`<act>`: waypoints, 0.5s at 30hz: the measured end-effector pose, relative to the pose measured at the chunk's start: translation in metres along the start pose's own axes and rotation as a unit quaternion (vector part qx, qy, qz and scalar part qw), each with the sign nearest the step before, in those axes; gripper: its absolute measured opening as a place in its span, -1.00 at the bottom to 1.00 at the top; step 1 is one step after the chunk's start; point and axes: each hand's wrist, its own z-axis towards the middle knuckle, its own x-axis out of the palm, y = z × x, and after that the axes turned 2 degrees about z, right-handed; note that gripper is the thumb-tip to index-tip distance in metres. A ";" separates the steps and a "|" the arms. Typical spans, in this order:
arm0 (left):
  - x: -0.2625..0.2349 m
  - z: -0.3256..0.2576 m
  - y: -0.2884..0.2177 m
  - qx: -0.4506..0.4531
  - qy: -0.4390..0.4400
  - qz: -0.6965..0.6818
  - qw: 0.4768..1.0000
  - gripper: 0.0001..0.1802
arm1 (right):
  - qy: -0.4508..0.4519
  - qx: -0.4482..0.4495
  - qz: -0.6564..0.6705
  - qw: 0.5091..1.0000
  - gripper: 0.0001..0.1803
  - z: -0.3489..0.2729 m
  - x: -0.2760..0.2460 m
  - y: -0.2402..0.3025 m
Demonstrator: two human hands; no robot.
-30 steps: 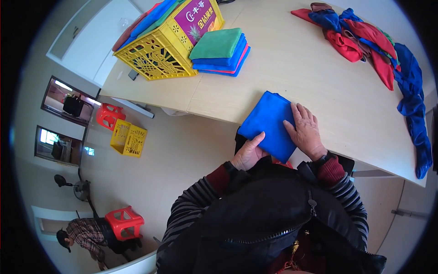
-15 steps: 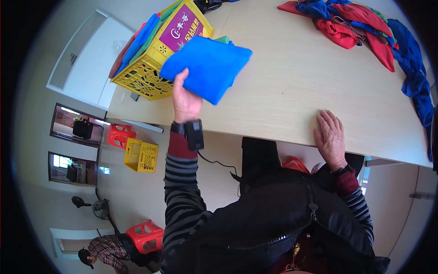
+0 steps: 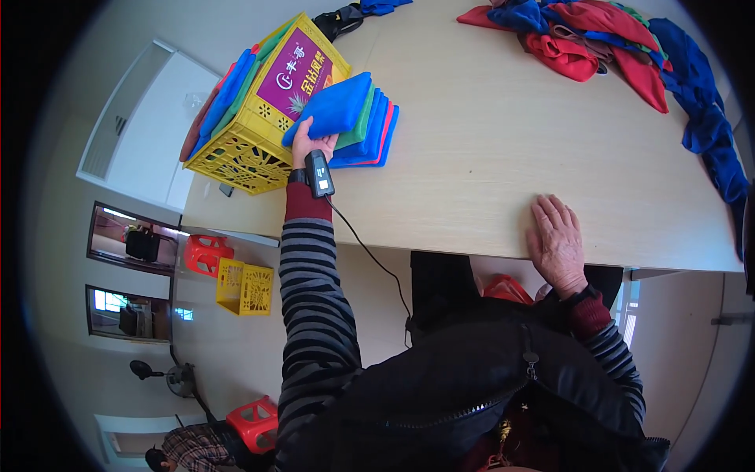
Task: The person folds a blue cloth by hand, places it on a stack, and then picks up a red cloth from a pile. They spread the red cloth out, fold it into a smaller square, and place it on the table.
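Note:
My left hand (image 3: 313,147) grips a folded blue cloth (image 3: 332,107) by its near edge, thumb on top and fingers underneath. The cloth is at the near left end of a row of folded cloths (image 3: 374,140) in blue, green and red, which lean on one another on the table. Whether it rests fully on them I cannot tell. A yellow plastic crate (image 3: 236,165) stands right beside this row, with more folded cloths (image 3: 228,90) showing along its far left side. My right hand (image 3: 558,242) lies flat and empty near the table's front edge, fingers stretched out.
Loose red, blue and green cloths (image 3: 574,47) are heaped at the far right of the table (image 3: 464,173). A black item (image 3: 338,22) lies behind the crate. On the floor to the left are red stools (image 3: 207,255) and another yellow crate (image 3: 245,286). A person (image 3: 193,450) bends at lower left.
My left hand has carried the folded blue cloth left and down to the row of folded cloths, which now shows more fully. My right hand stays flat on the table. The view has shifted slightly.

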 end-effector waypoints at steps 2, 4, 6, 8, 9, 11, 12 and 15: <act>-0.003 0.006 -0.001 -0.014 -0.001 0.000 1.000 -0.43 | -0.010 0.009 -0.005 1.000 -0.49 -0.002 -0.007 -0.002; -0.006 0.007 -0.001 -0.034 0.015 0.000 0.999 -0.35 | -0.002 0.013 0.008 1.000 -0.49 -0.001 -0.011 -0.002; -0.033 0.002 -0.022 -0.017 -0.005 -0.013 1.000 -0.31 | -0.004 0.000 0.033 0.999 -0.49 0.002 -0.006 0.004; -0.046 -0.018 -0.019 0.014 -0.021 0.003 1.000 -0.23 | 0.008 -0.010 0.061 0.998 -0.47 0.004 -0.004 0.002; -0.047 -0.031 -0.018 -0.007 -0.031 -0.023 0.999 -0.18 | -0.003 0.010 0.040 0.999 -0.47 0.003 -0.005 -0.007; -0.049 -0.049 -0.001 -0.012 -0.035 0.039 0.999 -0.22 | 0.002 -0.079 0.106 0.991 -0.56 0.004 -0.007 -0.029; -0.052 -0.055 0.011 -0.014 -0.036 0.071 0.997 -0.29 | -0.005 -0.067 0.094 0.993 -0.56 0.007 -0.011 -0.048; -0.006 -0.125 0.083 0.035 0.044 0.224 0.973 -0.68 | 0.154 0.057 0.276 0.947 -0.58 0.023 -0.059 -0.117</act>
